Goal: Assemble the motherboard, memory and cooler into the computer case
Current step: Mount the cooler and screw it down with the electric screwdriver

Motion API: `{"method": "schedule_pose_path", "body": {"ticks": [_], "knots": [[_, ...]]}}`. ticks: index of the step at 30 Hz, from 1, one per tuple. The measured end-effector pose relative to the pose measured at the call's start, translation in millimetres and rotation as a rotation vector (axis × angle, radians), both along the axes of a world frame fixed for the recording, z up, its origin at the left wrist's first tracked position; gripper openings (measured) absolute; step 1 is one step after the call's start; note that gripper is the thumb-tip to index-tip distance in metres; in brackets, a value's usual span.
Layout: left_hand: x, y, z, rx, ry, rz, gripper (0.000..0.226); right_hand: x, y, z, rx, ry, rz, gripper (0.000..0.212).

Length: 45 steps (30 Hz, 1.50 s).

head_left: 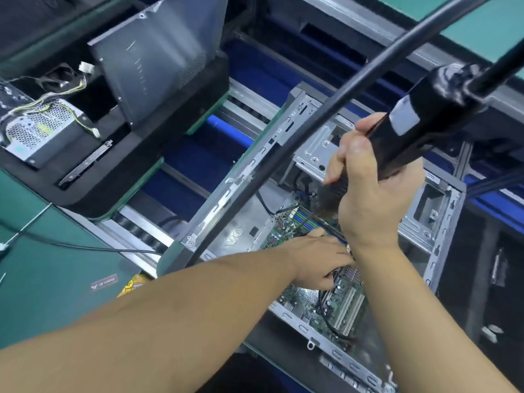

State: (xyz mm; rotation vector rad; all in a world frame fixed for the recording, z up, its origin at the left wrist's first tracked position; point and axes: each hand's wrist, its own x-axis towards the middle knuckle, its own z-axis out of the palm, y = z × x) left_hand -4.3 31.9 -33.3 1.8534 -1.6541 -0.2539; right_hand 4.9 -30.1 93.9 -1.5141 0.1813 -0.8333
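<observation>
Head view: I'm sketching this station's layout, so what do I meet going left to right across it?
First the power supply → grey metal panel → left hand over the motherboard → right hand gripping the electric screwdriver.

case (433, 231) on roller track (136, 225), centre-right | motherboard (300, 297) inside case | left hand (320, 260) on motherboard, nearer than right hand (374, 194) | right hand around screwdriver (411, 129) above case | tray (93, 191) far left, holding power supply (37, 131) with side panel (158, 61) to its right | worktop (56, 279) near left, cable (85, 246) on it
</observation>
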Motion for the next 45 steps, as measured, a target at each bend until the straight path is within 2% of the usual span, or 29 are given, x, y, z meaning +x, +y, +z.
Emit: {"method": "schedule_pose_path", "body": {"ticks": [3, 5, 7, 12, 14, 15, 17, 19, 22, 24, 30, 35, 39, 42, 45], "knots": [[1.2, 0.0, -0.2, -0.006, -0.010, -0.006, 0.022, 2.0, 5.6, -2.2, -0.013, 0.036, 0.007, 0.023], [2.8, -0.7, -3.4, 0.061, 0.015, -0.041, 0.015, 1.1, 8.4, -5.6, -0.032, 0.069, 0.013, 0.027], [3.2, -1.2, -2.6, 0.103, 0.038, -0.057, 0.014, 0.0, 8.3, -5.8, -0.044, 0.082, 0.016, 0.023], [0.3, -0.7, 5.0, -0.113, -0.031, -0.003, 0.040, 3.3, 3.6, -1.0, -0.013, 0.050, 0.048, 0.012], [1.4, -0.5, 9.8, -0.115, -0.022, -0.012, 0.059, 2.2, 4.7, -2.9, -0.018, 0.049, 0.067, 0.014], [3.9, -0.8, 8.2, -0.100, -0.020, 0.002, 0.058, 2.7, 6.5, -3.8, -0.036, 0.064, 0.073, 0.018], [2.5, -0.3, 3.7, -0.053, -0.011, -0.015, 0.031, 4.3, 9.6, -4.1, -0.045, 0.101, 0.064, 0.027], [1.1, 1.3, 1.5, -0.014, 0.039, -0.017, 0.020, 5.8, 9.6, -3.6, -0.028, 0.104, 0.052, 0.032], [1.9, 1.8, 4.7, -0.030, 0.038, 0.001, 0.034, 5.7, 6.6, -1.5, -0.018, 0.082, 0.050, 0.024], [0.8, 1.6, 6.5, -0.009, 0.029, -0.001, 0.031, 3.4, 6.3, 0.6, 0.002, 0.055, 0.075, 0.017], [0.5, 0.5, 1.2, 0.102, 0.052, -0.006, 0.021, 4.9, 7.2, 3.8, -0.034, 0.015, 0.127, 0.030], [4.8, 2.2, 4.9, 0.144, 0.096, -0.031, 0.019, 2.5, 6.3, -1.5, -0.043, -0.005, 0.129, 0.003], [5.4, -2.0, 0.9, 0.240, 0.044, -0.062, 0.028, 5.9, 3.7, -1.6, -0.068, 0.003, 0.064, 0.016], [6.4, -4.0, -2.1, 0.314, -0.012, -0.109, 0.035, 6.6, 0.5, -0.7, -0.080, 0.003, 0.036, 0.012], [4.7, -1.7, 1.3, 0.237, 0.070, -0.061, 0.027, 4.6, 5.3, -0.7, -0.091, 0.003, 0.041, 0.018]]}}
